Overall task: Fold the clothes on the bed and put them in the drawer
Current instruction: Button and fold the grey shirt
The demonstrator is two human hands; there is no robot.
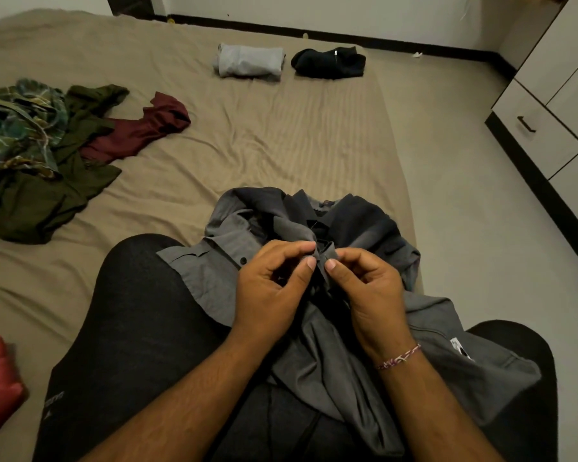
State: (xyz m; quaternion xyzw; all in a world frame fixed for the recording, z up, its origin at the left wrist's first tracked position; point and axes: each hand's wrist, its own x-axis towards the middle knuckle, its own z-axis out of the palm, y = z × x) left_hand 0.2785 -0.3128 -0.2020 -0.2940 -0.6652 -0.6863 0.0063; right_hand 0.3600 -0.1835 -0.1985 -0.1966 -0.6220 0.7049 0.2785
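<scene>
A: Where's the shirt rn?

B: The grey shirt (314, 295) is bunched across your lap, on your knees, at the near edge of the bed (281, 128). Collar end points away from you, tail runs back toward your body and off to your right. So the long axis goes roughly near-to-far.

A: And my hands?

B: Both on it, side by side at the placket just below the collar. Your left hand (271, 288) pinches one front edge btwn thumb and fingertips, your right hand (371, 291) pinches the other edge, thumbs nearly touching. Fingers curled tight, not spread. A button shows just left of your left hand.

A: So what does the next move turn on?

B: IMO the two edges sit right btwn your thumbs, no reach needed. Looks like you're doing up a button, tho I can't tell if it's through the hole. Neither hand is nearer; they're level.

A: Rest of the job?

B: Two folded pieces, light grey (249, 60) and black (329, 63), lie at the far side of the bed. The unfolded pile (47, 145) is well off to your left. Drawer (534, 135) is to your right, closed.
</scene>
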